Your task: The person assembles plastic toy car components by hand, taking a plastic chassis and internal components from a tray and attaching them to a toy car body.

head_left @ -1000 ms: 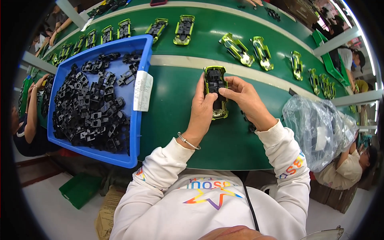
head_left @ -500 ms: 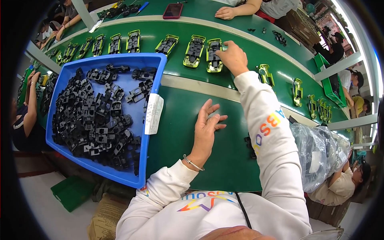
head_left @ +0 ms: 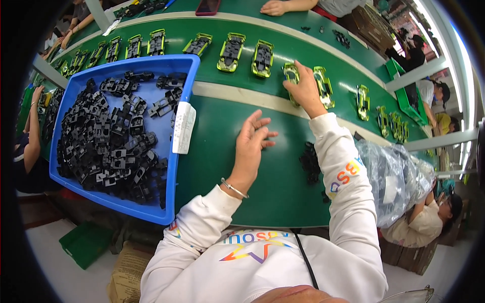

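My right hand is closed on a yellow-green toy car body, fingers and thumb on its right side; part of it is hidden. Just right of the hand lies another yellow-green car body. To the left, a car body with a black chassis in it lies near a similar one. My left hand hovers over the green tabletop, fingers apart and holding nothing. Beside it stands a blue bin full of black plastic chassis parts.
Several more car bodies line the green strip both ways. Small black parts lie by my right forearm. A clear plastic bag is at the right. Across the table rest a phone and another person's hand.
My right hand has left the car body with the black chassis and moved right to grip a car body without one. The view has shifted slightly; my left hand stays open.
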Demonstrator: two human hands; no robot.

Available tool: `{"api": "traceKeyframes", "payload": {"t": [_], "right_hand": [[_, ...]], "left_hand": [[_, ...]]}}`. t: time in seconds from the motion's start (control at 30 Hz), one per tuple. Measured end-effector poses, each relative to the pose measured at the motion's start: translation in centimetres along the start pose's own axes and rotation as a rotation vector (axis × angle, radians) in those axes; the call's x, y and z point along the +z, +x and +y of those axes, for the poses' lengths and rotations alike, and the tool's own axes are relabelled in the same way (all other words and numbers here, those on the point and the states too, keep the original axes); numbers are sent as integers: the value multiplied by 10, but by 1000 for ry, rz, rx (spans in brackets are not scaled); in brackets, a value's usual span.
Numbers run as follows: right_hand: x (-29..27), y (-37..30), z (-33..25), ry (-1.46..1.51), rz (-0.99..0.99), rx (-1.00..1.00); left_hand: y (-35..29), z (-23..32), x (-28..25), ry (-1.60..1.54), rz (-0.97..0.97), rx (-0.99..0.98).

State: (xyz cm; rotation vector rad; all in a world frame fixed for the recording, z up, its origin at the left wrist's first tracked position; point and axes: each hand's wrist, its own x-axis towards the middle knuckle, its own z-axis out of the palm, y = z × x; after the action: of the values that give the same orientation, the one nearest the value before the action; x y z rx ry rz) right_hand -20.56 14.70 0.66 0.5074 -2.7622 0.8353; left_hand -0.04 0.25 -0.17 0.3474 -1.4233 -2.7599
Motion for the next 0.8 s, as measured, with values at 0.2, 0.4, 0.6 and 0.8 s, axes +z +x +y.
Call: {"api": "traceKeyframes", "payload": {"t": [0.2,0.4,0.6,0.8], "right_hand": [[-66,-56,-78,527,-377,219],[-122,-101,-61,399,-377,89],[-129,-141,-91,251,-342,-120],[-59,-117,-202,429,-478,-451]], "left_hand": [[5,12,2,-284,-48,1],[6,8,-1,-242,-113,-196],[14,-11,-9,-419,-4,-47],[-2,-13,-11,-434,-91,45]]}}
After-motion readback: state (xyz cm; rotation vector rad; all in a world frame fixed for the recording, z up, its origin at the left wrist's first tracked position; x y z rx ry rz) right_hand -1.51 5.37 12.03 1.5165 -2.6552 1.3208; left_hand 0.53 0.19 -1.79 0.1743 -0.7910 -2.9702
